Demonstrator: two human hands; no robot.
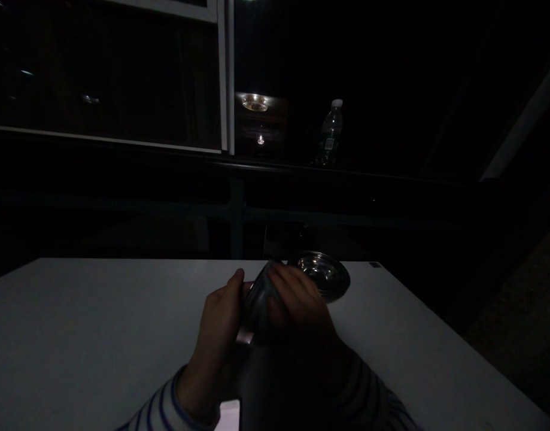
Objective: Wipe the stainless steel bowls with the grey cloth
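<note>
In the dim head view both my hands meet over the table's middle, around a dark grey, cloth-like thing [258,304] that is smeared by motion. My right hand [304,305] is closed over it from the right, fingers bent across its top. On the left side, my left hand [218,323] has its thumb up and its fingers curled behind, gripping something mostly hidden. A small shiny pinkish patch shows just below the dark thing; I cannot tell what it belongs to. Right behind my right hand stands a shiny metal bowl [326,275].
The white table [99,335] spreads to both sides. A lit phone-like object [230,416] lies at the near edge by my left sleeve. Beyond the table, a plastic bottle [331,134] with a white cap stands on a ledge beside a window frame [227,78].
</note>
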